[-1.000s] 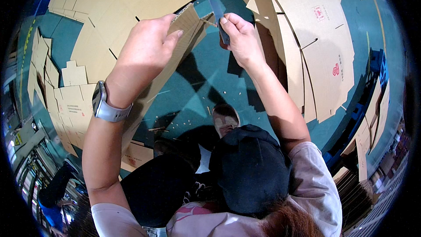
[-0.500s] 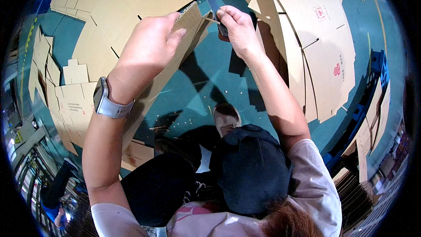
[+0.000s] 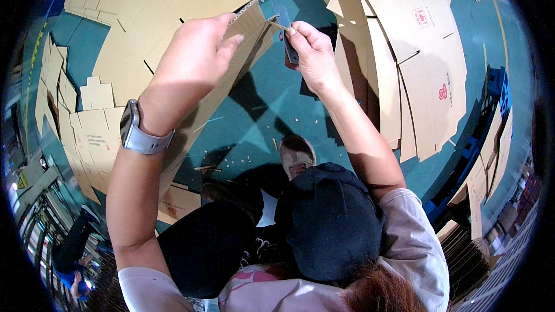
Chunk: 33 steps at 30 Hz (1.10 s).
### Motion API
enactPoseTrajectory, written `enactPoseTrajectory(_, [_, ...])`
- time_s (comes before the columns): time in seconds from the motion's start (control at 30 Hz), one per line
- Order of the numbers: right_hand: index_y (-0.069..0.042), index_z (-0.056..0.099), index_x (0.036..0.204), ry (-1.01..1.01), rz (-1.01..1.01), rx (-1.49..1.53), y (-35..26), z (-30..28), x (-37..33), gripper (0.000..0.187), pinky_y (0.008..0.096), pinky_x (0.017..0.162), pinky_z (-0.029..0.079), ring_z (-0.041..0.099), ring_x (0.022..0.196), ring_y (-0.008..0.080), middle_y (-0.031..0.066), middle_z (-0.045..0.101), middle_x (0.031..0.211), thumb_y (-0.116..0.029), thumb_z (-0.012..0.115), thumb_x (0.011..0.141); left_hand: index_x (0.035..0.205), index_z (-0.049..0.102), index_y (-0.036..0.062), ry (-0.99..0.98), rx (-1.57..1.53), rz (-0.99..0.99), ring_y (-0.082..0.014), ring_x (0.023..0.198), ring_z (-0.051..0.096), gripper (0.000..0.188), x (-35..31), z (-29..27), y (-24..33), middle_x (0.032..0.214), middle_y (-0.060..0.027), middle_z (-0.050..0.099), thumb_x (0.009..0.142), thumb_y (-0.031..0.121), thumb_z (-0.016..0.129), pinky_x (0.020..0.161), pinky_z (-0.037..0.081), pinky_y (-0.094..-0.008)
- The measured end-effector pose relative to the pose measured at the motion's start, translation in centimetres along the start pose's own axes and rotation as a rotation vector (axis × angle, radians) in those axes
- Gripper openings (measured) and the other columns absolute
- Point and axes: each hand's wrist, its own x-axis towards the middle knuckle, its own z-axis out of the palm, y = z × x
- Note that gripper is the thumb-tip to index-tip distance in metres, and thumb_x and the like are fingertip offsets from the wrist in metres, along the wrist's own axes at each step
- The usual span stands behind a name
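Observation:
My left hand [image 3: 196, 52], wearing a watch on its wrist, grips the upright edge of a large tan cardboard sheet [image 3: 245, 29]. Its thumb lies on the near side, and the other fingers are partly hidden behind the edge. Just right of that edge, my right hand [image 3: 315, 52] is closed around a flat-bladed hand tool [image 3: 291, 52] with a dark handle, its blade pointing up. Between that thumb and forefinger a thin strip of cardboard [image 3: 279, 25] is pinched, reaching toward the sheet's frayed corner.
More printed cardboard sheets [image 3: 425, 69] lie to the right, and smaller cut pieces [image 3: 95, 95] to the left. Small scraps dot the green floor [image 3: 254, 138] near my shoe [image 3: 298, 153]. Blue racking [image 3: 491, 104] stands at far right. Another person [image 3: 75, 254] shows at lower left.
My right hand has shifted slightly down with the tool, and more of the cardboard strip shows between its fingertips and the sheet. My left hand stays on the sheet's edge.

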Motion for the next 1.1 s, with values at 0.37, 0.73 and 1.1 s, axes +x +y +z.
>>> enactPoseTrajectory(0.37, [-0.003,0.059,0.084,0.013,-0.014,-0.049,-0.5,0.2,1.4,0.017,0.0200,0.045,0.033,0.039,0.052,0.0028,-0.0061,0.044,0.060,-0.017,0.051,0.091,0.098,0.058,-0.0038,0.001,0.016,0.058,-0.0370,0.080,0.060,0.023,0.0,0.3,-0.3,0.081,-0.0238,0.061,0.087,0.015,0.050,0.075,0.048,-0.0419])
enactPoseTrajectory(0.73, [-0.008,0.059,0.084,-0.050,-0.018,-0.111,0.1,0.2,0.0,0.018,0.0190,0.047,0.032,0.038,0.054,0.0025,-0.0065,0.044,0.064,-0.018,0.048,0.094,0.097,0.058,-0.0044,0.004,-0.023,0.053,-0.0391,0.079,0.058,0.022,0.0,0.1,-0.3,0.081,-0.0253,0.060,0.086,0.014,0.052,0.072,0.047,-0.0430])
enactPoseTrajectory(1.1, [-0.007,0.059,0.087,-0.035,0.019,-0.096,-0.6,0.9,0.7,0.017,0.0186,0.047,0.033,0.039,0.055,0.0024,-0.0062,0.046,0.065,-0.016,0.046,0.094,0.099,0.058,-0.0037,0.029,0.000,0.067,-0.0383,0.081,0.059,0.023,-0.1,0.2,-0.7,0.082,-0.0248,0.060,0.086,0.014,0.052,0.074,0.048,-0.0414])
